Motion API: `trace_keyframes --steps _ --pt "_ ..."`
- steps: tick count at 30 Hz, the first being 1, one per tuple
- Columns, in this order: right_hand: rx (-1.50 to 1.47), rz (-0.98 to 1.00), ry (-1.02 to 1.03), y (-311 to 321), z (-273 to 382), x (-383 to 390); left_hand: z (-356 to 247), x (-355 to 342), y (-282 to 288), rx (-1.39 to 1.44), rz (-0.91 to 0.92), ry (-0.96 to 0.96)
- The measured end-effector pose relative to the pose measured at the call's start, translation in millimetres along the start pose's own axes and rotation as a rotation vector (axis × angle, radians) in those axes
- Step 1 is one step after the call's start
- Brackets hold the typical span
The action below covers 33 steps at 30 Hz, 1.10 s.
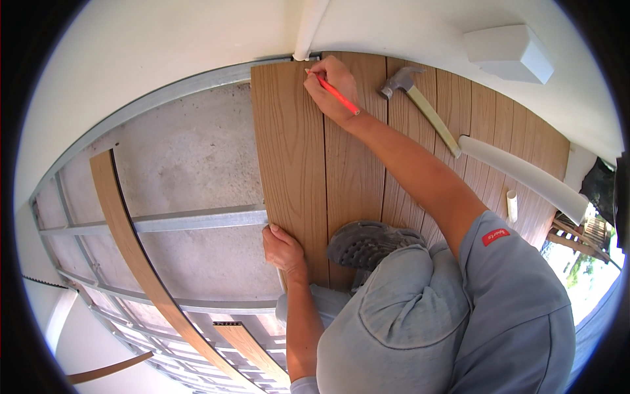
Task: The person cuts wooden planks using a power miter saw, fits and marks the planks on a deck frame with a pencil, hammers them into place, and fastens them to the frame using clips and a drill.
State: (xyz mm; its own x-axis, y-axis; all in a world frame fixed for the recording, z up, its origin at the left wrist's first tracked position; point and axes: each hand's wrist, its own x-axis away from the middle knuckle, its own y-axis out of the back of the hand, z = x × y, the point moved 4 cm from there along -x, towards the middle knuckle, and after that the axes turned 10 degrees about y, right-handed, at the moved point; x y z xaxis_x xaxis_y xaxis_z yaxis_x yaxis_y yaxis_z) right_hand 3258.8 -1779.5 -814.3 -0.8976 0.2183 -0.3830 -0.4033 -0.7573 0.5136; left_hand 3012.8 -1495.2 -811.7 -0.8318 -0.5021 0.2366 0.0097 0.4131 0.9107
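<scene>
A red pencil [340, 96] is gripped in my right hand [333, 87], its tip on the far end of a brown wood-grain deck board [289, 138], close to a white pipe [310, 33]. My left hand [283, 249] is closed round the left edge of that board, nearer to me. The board lies alongside a row of similar boards [357, 157]. A claw hammer [423, 108] with a pale handle rests on the boards to the right of my right hand.
Metal framing [203, 218] over a concrete floor [190, 144] stretches left. One long loose board [134, 243] and a shorter one [252, 351] lie across it. A long white pipe [525, 174] and a short piece [512, 205] lie right. My dark shoe [367, 243] stands on the boards.
</scene>
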Motion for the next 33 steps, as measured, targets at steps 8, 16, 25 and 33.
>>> trace_keyframes --steps 8,16,25,33 --pt "-0.082 0.031 -0.018 -0.7 6.3 -4.1 -1.9 -1.2 1.9 -0.01 0.001 0.001" --pt "-0.036 0.079 0.02 -3.2 7.3 -5.1 -2.7 -1.1 2.1 -0.005 0.043 0.034" --pt "0.015 0.065 0.003 -6.3 7.0 -7.9 -5.0 0.0 2.7 -0.026 0.015 0.009" --pt "-0.02 0.056 0.004 -6.8 6.4 -7.8 -4.4 -0.7 2.4 -0.004 -0.008 -0.009"
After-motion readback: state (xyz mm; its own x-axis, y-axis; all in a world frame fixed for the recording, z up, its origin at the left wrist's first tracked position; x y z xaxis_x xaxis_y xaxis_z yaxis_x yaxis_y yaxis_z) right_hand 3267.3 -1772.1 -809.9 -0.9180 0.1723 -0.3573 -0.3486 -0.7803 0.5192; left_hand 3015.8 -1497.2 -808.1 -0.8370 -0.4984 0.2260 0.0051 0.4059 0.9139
